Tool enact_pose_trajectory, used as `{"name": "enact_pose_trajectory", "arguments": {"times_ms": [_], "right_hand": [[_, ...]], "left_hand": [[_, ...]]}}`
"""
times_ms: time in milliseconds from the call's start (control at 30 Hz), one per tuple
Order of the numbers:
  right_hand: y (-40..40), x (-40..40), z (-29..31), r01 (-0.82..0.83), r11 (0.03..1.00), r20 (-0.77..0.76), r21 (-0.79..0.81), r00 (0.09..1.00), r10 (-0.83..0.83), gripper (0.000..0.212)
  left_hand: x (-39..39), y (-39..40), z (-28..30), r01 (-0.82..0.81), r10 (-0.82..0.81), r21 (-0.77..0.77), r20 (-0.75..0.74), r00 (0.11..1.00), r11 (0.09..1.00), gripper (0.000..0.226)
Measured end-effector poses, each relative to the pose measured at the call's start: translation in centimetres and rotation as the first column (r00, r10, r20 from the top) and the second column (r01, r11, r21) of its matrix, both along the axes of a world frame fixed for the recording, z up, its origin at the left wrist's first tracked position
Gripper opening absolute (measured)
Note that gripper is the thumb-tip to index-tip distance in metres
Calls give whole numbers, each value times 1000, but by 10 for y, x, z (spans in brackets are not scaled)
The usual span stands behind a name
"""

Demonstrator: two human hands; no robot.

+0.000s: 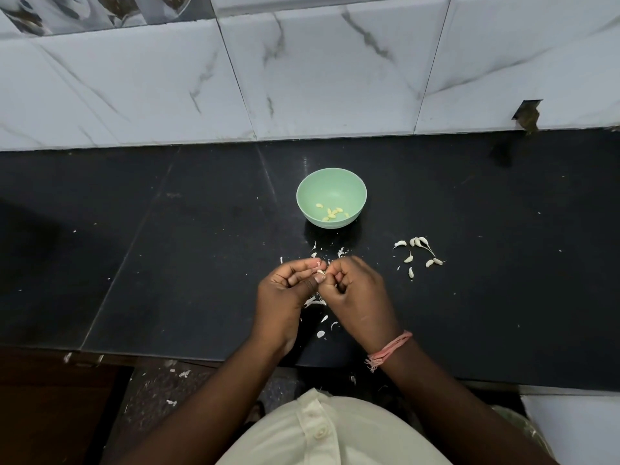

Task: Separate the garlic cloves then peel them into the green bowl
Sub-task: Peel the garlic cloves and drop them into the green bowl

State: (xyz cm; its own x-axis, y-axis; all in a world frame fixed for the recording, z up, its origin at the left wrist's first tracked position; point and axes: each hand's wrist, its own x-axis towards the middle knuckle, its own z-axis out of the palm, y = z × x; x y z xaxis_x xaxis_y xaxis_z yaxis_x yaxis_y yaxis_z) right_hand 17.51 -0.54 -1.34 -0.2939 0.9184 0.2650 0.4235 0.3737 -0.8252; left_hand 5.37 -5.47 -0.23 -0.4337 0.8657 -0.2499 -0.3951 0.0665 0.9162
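At frame centre, above the black worktop (pixel 167 263), the left hand (pixel 285 293) and right hand (pixel 355 290) pinch one garlic clove (pixel 320 272) between curled fingertips, with the green bowl (pixel 331 182) of peeled cloves (pixel 332 213) just above, unpeeled cloves (pixel 419 251) right, and skins (pixel 315 302) beneath.

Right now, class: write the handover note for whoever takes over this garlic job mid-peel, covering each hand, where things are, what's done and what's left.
Left hand: pinches the garlic clove being peeled.
Right hand: fingers curled at the same clove, pulling skin.
Green bowl: on the black counter beyond the hands, holding several peeled cloves.
Unpeeled cloves: separated, loose on the counter right of the hands.
Skins: scattered under the hands.
Left: finish this clove, drop it in the bowl, peel the rest.
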Motion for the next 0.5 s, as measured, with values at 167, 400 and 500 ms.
{"name": "enact_pose_trajectory", "arguments": {"times_ms": [167,400,500], "right_hand": [[-2,0,-1,4,997,-23,-76,1000,-6,16],[-5,0,-5,7,988,-41,-157,999,-13,12],[-4,-2,-8,29,980,-39,-199,999,-37,11]], "left_hand": [[4,1,3,-13,18,-24,229,973,1000,25],[5,2,6,-27,52,-88,303,952,996,27],[4,2,6,-24,48,-84,289,956,996,27]]}}
